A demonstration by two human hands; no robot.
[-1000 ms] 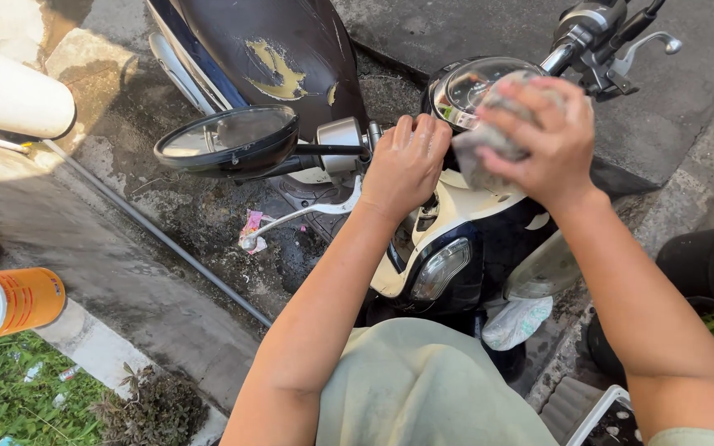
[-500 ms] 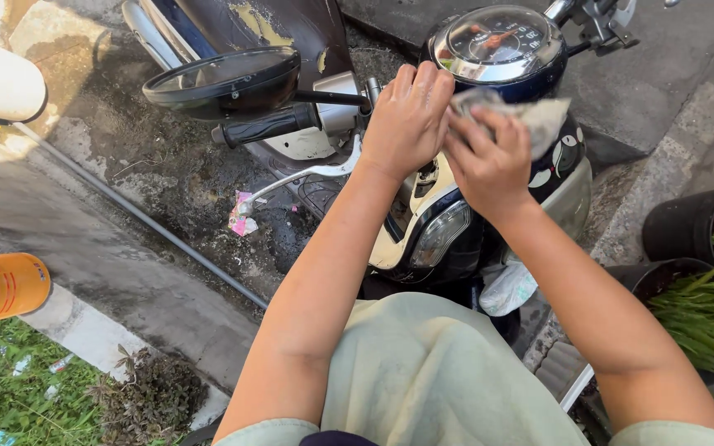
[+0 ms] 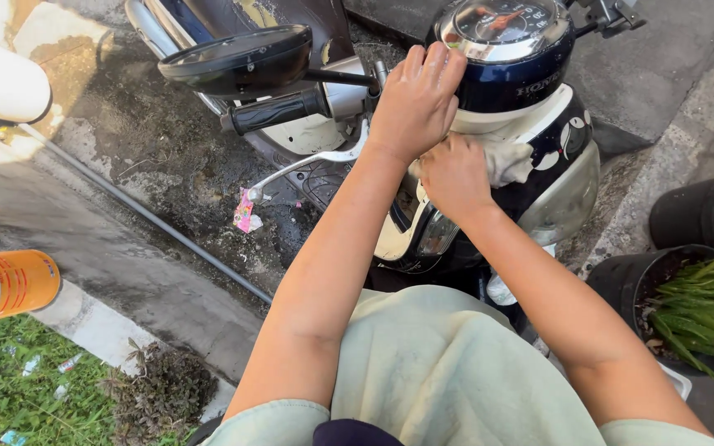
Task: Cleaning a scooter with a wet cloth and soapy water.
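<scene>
Grey rag (image 3: 507, 161) now sitting lower, on scooter front panel (image 3: 568, 144) | I am seeing right hand (image 3: 454, 175) clenching it, wiping moved off speedometer (image 3: 502, 25) | left hand (image 3: 415, 99) bracing there, holding nothing.

one scooter (image 3: 539, 157), one mirror (image 3: 237, 59), one cloth (image 3: 506, 161) — two black plant pots (image 3: 687, 215), two hands (image 3: 415, 99)

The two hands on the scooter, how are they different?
The left hand lies higher, spread flat by the round speedometer; the right hand sits lower, on the front panel. The left hand holds nothing, while the right hand's fingers are curled round a pale cloth. Both are bare and both touch the scooter.
</scene>
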